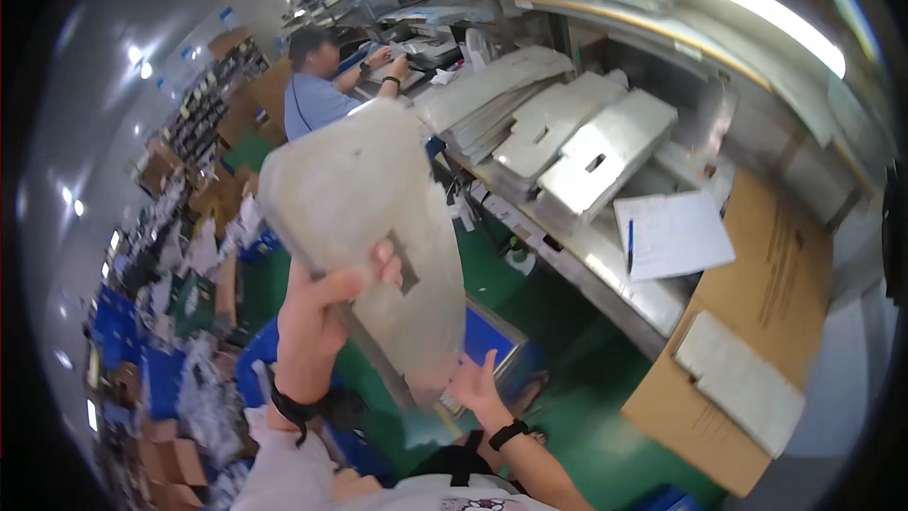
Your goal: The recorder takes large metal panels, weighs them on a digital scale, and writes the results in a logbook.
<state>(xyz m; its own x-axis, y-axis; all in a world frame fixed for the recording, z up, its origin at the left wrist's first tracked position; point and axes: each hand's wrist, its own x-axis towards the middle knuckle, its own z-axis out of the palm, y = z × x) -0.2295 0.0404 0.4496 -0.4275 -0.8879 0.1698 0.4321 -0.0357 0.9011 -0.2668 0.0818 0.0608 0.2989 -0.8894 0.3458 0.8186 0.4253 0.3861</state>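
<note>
A large pale grey flat panel (pixel 345 185) with a rectangular cutout is held up in front of me, tilted. My left hand (pixel 317 326) grips its left edge, with the thumb on the near face and fingertips showing through the cutout. Beside the panel's lower right edge is my right hand (pixel 480 392), its thumb and fingers apart. Whether it touches the edge I cannot tell, since the panel partly hides its fingers.
On the long workbench (pixel 605 270) to the right lie stacked metal panels (pixel 605 151) and an open notebook (pixel 686 237) with a blue pen (pixel 631 244). A cardboard sheet (pixel 728 341) carries another pale panel (pixel 741 383). A co-worker (pixel 317 95) works farther along. Boxes (pixel 175 459) crowd the left.
</note>
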